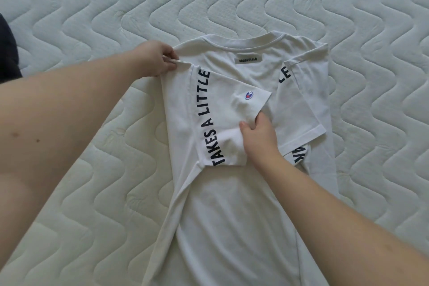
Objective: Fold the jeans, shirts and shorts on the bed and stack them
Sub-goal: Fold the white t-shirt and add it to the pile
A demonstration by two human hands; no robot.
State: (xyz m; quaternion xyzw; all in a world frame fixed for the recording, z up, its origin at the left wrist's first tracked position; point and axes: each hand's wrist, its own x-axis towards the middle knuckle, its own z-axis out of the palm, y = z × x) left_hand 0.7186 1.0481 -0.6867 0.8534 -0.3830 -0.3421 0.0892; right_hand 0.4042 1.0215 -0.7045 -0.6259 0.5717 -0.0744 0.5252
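Where the frame ends at the far left, a dark garment [8,51] lies on the quilted mattress [92,2], cut off by the edge and well apart from everything else; bare mattress spreads wide between it and the white shirt [232,216], and again along the far side and to the right of the shirt. The shirt lies near the middle of the bed, collar away from the person, its body running down toward the near edge of the view; both sides are folded inward, so the left fold shows black lettering [205,118] running along it, and the right sleeve [304,100] lies flat across the body with its hem toward the centre. The left hand [155,58] reaches in from the left, forearm long and low over the mattress, fingers curled and pinching the shirt's shoulder corner at the top of the left fold. The right hand [257,134] comes from the lower right, thumb on top, fingers tucked under the left sleeve [243,104], gripping its cloth just below a small round logo [248,95].
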